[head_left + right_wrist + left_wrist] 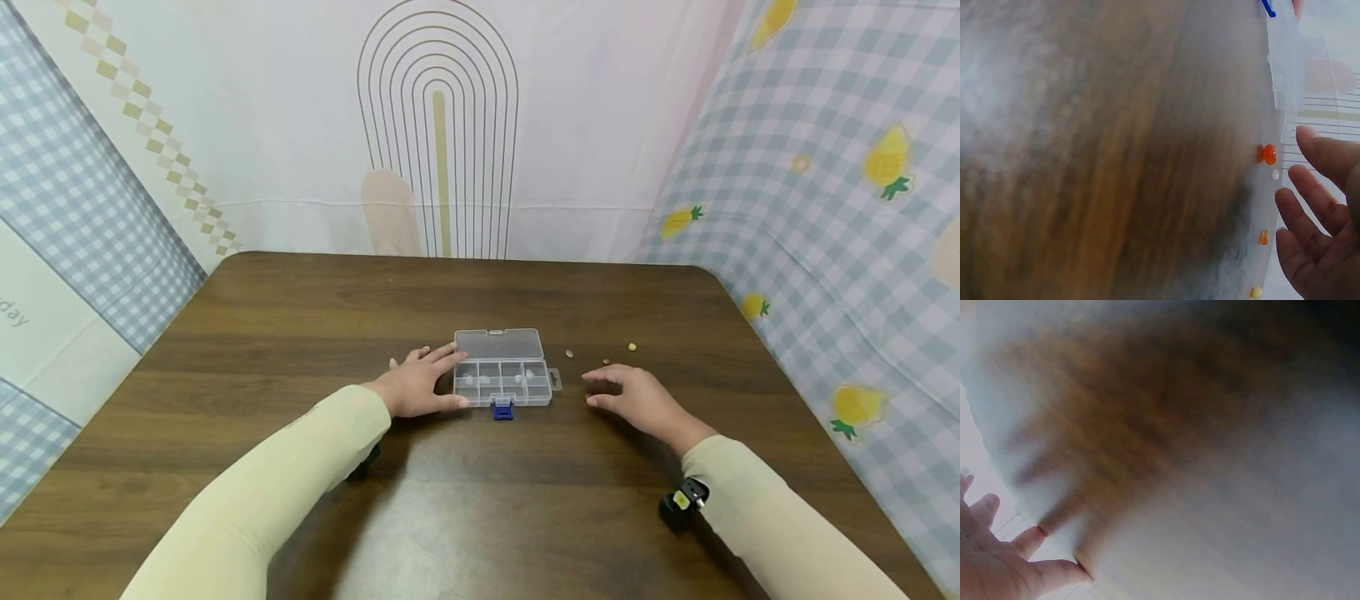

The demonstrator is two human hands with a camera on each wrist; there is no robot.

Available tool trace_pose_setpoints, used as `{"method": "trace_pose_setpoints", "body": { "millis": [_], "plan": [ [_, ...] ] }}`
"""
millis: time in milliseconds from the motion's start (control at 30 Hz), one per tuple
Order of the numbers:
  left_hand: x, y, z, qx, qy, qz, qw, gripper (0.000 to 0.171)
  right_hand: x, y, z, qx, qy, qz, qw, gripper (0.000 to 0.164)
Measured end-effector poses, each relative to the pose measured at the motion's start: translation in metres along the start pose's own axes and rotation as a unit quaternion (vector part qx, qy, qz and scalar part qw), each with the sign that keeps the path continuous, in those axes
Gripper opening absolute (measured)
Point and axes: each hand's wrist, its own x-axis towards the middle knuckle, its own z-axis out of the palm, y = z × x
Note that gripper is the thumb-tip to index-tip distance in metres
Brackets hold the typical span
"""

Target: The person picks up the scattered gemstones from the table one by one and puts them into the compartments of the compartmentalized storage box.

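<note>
A clear plastic compartment box (502, 402) lies with its lid (498, 343) flipped back and a blue latch (502, 412) at the front. Small whitish pieces sit in several compartments. My left hand (420, 387) is spread at the box's left side, fingertips and thumb right at its edge. To the right of the box, my right hand (637, 400) hovers low with thumb and fingers apart, nothing between them. Close to its fingers are a shiny orange bead (1270, 154), a white bead (1275, 175), a smaller orange bead (1264, 237) and a yellow bead (1256, 292).
The brown wooden table (480, 508) extends to a patterned cloth backdrop (585, 125) behind and at both sides. A clear hanging tab (555, 379) sticks out from the box's right end. Each wrist carries a small black camera, the right one (681, 504) plainly seen.
</note>
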Motion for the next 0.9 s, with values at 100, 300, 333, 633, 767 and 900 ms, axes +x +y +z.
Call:
{"method": "trace_pose_setpoints", "body": {
  "millis": [100, 300, 333, 633, 767, 900],
  "plan": [
    [-0.0005, 0.0004, 0.0, 0.001, 0.003, 0.002, 1.0, 0.083, 0.0002, 0.0015, 0.0014, 0.002, -0.003, 0.0, 1.0, 0.037],
    [-0.0001, 0.0009, 0.0, 0.0, 0.002, 0.002, 1.0, 0.083, 0.0014, 0.0039, 0.0041, 0.008, -0.003, -0.006, 1.0, 0.033],
    [0.0002, 0.0005, 0.0003, -0.001, 0.002, 0.002, 1.0, 0.083, 0.0017, 0.0041, 0.0044, 0.008, -0.004, -0.005, 1.0, 0.033],
    [-0.0002, 0.0002, 0.0004, -0.005, 0.002, 0.002, 1.0, 0.083, 0.0043, 0.0063, 0.0056, 0.007, -0.01, -0.008, 1.0, 0.029],
    [-0.001, 0.0012, -0.0003, -0.005, 0.003, 0.003, 1.0, 0.083, 0.0059, 0.0063, 0.007, 0.003, -0.01, -0.016, 1.0, 0.027],
    [-0.0013, 0.0015, -0.0006, -0.003, 0.005, 0.004, 1.0, 0.083, 0.0071, 0.0059, 0.0083, -0.008, -0.008, -0.026, 1.0, 0.024]
  ]
}}
